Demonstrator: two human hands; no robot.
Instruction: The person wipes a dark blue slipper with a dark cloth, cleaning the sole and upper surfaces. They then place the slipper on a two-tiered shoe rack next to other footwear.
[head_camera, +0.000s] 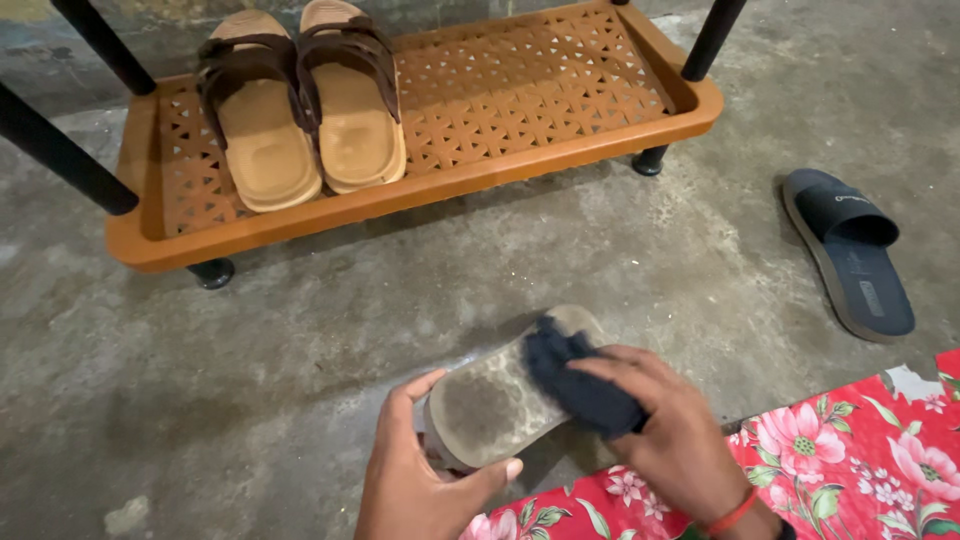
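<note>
In front of the orange rack (420, 190), the left hand (420, 480) grips a sandal (500, 395) sole-up, steadying it, while the right hand (670, 420) presses a dark cloth (575, 380) against the sole.

Orange lattice-pattern shoe rack (560, 120); on it tan sandals (300, 110), brown straps. Right of rack, navy slide (850, 250). Below rack: dark-blue cloth (580, 385), red floral fabric (850, 470).

No packages, signs or screens in view, just two small printed marks on the dark slide sandal (850, 250) at right, a pale one across its strap, a grey rectangular one on its footbed
</note>
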